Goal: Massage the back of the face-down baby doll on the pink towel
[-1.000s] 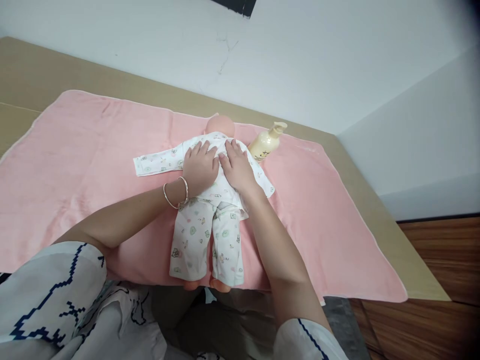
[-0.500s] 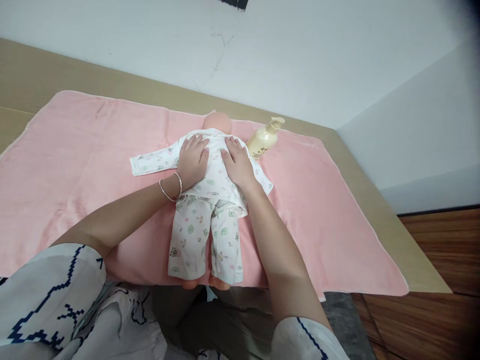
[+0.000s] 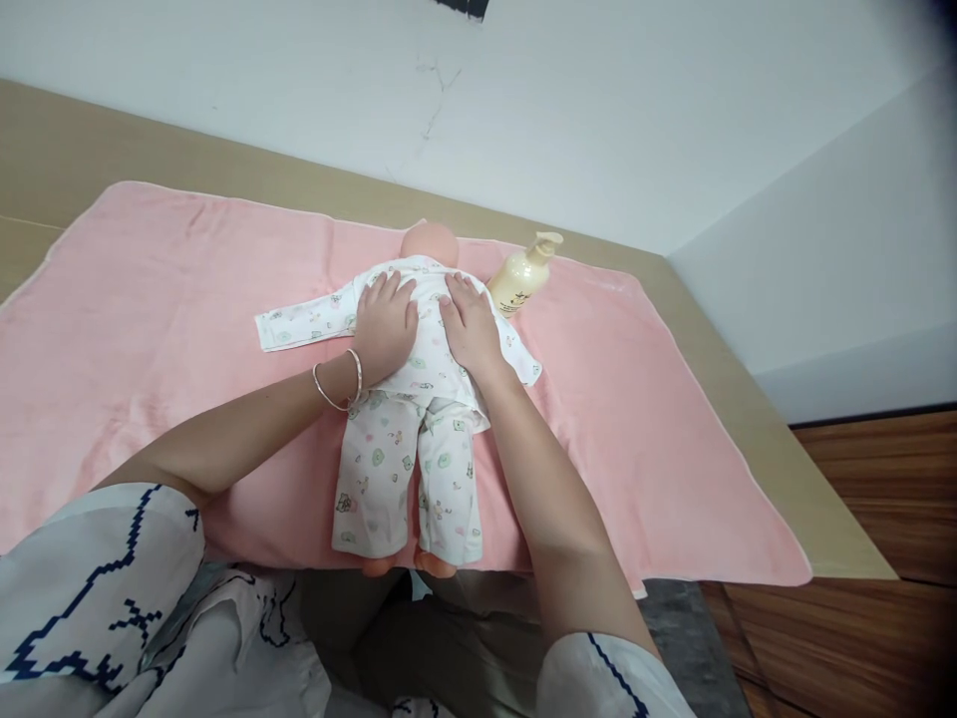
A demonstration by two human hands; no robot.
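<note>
A baby doll point(image 3: 410, 469) in white printed pyjamas lies on a pink towel point(image 3: 150, 299), head away from me, feet at the near edge. My left hand point(image 3: 384, 327), with thin bangles on the wrist, rests flat on the doll's torso, fingers stretched out. My right hand point(image 3: 468, 329) lies flat beside it on the same torso, fingers extended. The hands are a small gap apart. One empty sleeve point(image 3: 299, 324) stretches out to the left.
A cream pump bottle point(image 3: 519, 279) lies right of the doll's head on the towel. The towel covers a light wooden table point(image 3: 778, 439) set against a white wall. Wooden floor shows at the right.
My two hands, touching side by side a second ago, have slid slightly apart across the doll's torso. The view has shifted a little.
</note>
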